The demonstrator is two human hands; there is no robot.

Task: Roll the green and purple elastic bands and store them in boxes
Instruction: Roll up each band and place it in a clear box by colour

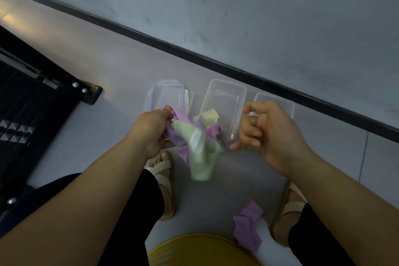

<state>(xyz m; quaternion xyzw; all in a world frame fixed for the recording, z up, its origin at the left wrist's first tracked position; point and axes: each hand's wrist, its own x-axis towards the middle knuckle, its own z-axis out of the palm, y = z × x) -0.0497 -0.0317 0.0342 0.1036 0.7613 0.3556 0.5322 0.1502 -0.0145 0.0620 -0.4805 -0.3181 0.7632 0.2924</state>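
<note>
My left hand (154,130) grips a tangle of bands in the air: a purple band (177,117) runs through its fingers and a blurred green band (199,153) hangs below. My right hand (265,129) hovers to the right with its fingers curled and nothing in them. On the floor behind stand a clear box (234,95) holding a pale yellow-green piece (210,116), and a second clear box (278,99) partly hidden by my right hand. A clear lid with a blue rim (167,90) lies at the left. Another purple band (248,227) lies loose between my feet.
A black metal frame (32,101) stands at the left. A dark baseboard (259,80) runs along the wall just behind the boxes. My sandalled feet (164,177) flank the floor space, and a yellow round seat edge (203,248) sits at the bottom.
</note>
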